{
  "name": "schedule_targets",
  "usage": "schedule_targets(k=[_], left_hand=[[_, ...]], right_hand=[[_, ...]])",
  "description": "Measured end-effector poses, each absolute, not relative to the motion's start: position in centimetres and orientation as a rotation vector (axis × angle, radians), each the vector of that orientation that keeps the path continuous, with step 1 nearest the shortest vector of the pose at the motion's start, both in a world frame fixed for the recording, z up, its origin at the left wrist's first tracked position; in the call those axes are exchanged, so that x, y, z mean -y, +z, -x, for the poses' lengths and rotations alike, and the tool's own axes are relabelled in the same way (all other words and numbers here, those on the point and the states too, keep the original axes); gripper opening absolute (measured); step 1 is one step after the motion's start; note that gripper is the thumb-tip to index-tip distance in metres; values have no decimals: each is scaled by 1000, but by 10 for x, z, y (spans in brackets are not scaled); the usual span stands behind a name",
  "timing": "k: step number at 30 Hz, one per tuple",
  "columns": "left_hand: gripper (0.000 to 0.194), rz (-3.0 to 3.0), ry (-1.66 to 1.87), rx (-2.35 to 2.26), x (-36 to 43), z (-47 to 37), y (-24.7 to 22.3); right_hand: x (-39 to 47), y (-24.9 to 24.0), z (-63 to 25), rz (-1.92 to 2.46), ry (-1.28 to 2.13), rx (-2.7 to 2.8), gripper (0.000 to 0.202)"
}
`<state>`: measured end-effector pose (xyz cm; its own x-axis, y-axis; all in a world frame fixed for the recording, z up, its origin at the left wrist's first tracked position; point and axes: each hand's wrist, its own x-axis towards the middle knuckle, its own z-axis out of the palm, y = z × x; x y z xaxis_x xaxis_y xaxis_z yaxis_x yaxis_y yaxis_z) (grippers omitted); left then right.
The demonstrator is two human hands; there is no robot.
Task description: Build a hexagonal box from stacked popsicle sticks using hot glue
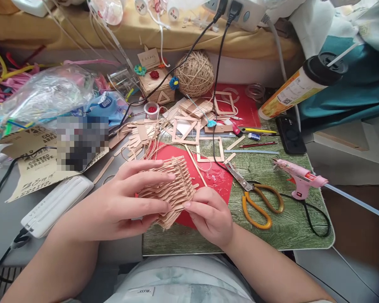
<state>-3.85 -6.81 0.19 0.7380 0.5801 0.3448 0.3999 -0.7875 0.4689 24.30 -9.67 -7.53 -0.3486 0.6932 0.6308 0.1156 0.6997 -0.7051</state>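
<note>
A tilted, box-like stack of wooden craft sticks (173, 185) is held between my two hands above a red sheet (219, 176). My left hand (126, 198) wraps its spread fingers over the stack's left side and top. At the stack's right corner, my right hand (210, 214) pinches with thumb and forefinger against the stick ends; whether a separate stick is in the pinch is hidden. Orange-handled scissors (249, 189) lie to the right of my right hand. Beyond the stack are loose craft sticks (142, 134) and stick frames (210, 149).
A pink hot glue gun (305, 179) rests on the green mat (290, 229) at the right. Behind are a twine ball (194, 73), a decorated stick box (158, 86) and a tall cup (300, 86). Black cables (219, 63) hang down across the work area. A white power strip (57, 206) lies left.
</note>
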Motion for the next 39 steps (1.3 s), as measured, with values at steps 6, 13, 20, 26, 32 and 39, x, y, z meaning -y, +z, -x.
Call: schedule_targets(k=[6, 13, 20, 26, 32, 39], left_hand=[[46, -2592, 568, -818, 75, 38, 9], [37, -2611, 532, -816, 78, 39, 12], [32, -2613, 563, -803, 75, 37, 12], [30, -2650, 644, -813, 75, 35, 9], [31, -2633, 709, -800, 71, 38, 8], [27, -2586, 725, -785, 61, 49, 3]], right_hand=[[95, -73, -245, 689, 707, 1842, 54], [95, -72, -243, 732, 676, 1849, 34], [96, -72, -237, 772, 733, 1786, 38], [95, -69, -232, 814, 798, 1735, 32], [94, -73, -232, 804, 798, 1732, 36], [93, -72, -234, 756, 772, 1793, 45]])
